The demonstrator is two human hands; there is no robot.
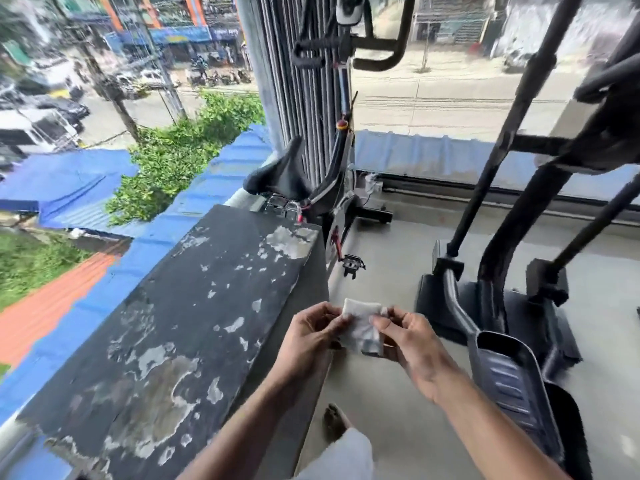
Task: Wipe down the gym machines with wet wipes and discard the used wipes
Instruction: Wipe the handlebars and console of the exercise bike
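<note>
White wipe [362, 329] pinched between both hands, left hand [309, 336] on one edge and right hand [412, 344] on the other, held out over the floor like it's being unfolded or refolded for a fresh side. Looks folded, a bit damp and greyish at the bottom. Elliptical [509, 358] sits just right, peeling dark ledge [194, 323] left, spin bike [311, 188] further off by the window.

Upper-floor gym: spin bike [332, 188], elliptical trainer [502, 306], window wall [433, 98] above street.
</note>
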